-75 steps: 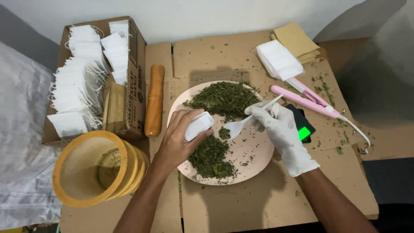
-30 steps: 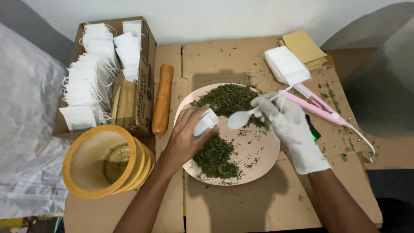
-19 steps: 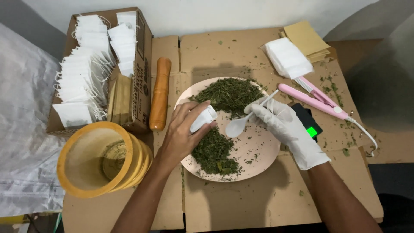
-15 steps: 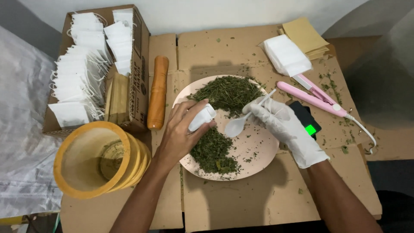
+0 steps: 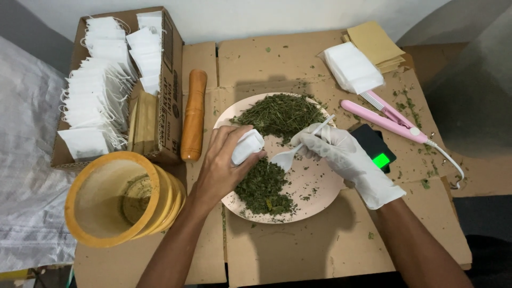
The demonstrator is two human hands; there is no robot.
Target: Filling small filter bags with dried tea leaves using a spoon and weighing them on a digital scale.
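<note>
Over the pink plate (image 5: 314, 194), the bare left hand (image 5: 224, 165) pinches a small white filter bag (image 5: 246, 147), light, limp and best gripped at its mouth, while the gloved right hand (image 5: 341, 154) grips a white plastic spoon (image 5: 290, 154) dipping into crumbly dried green herb (image 5: 261, 184).

Matt cardboard tabletop (image 5: 298, 250), smooth pink plate (image 5: 320, 186), glossy white plastic spoon (image 5: 290, 153), wooden pestle (image 5: 193, 114)

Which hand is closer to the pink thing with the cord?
Right. The gloved right hand is just beside the pink tool, holding a spoon. The left hand is farther, across the plate.
</note>
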